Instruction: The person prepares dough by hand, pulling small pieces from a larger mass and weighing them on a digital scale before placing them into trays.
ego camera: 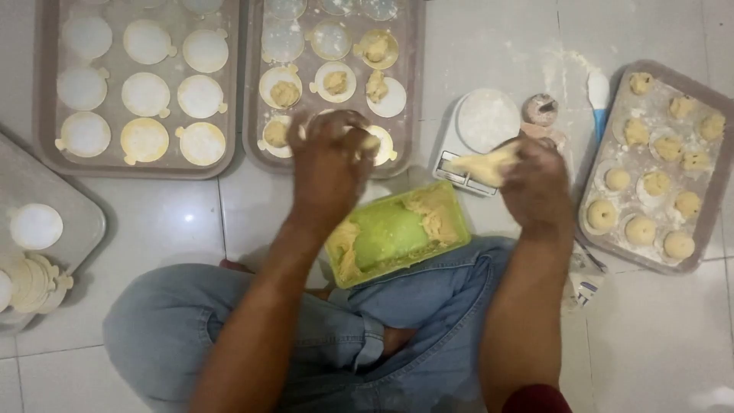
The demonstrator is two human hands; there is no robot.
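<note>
My left hand [330,157] reaches over the near edge of the middle tray [252,92] and holds a small pale dough piece [370,141] above a round white paper. My right hand [535,183] grips a larger lump of yellow dough [482,164] above a small kitchen scale [478,130]. A green tub [386,233] with dough scraps rests on my crossed legs between the two hands. Several papers on the middle tray carry dough lumps [284,93].
A left tray [46,92] holds bare round papers. A right tray [711,95] carries several shaped dough balls. A stack of papers [30,279] lies on a tray at far left. A white-and-blue spatula [598,95] and a small jar [540,108] lie beyond the scale.
</note>
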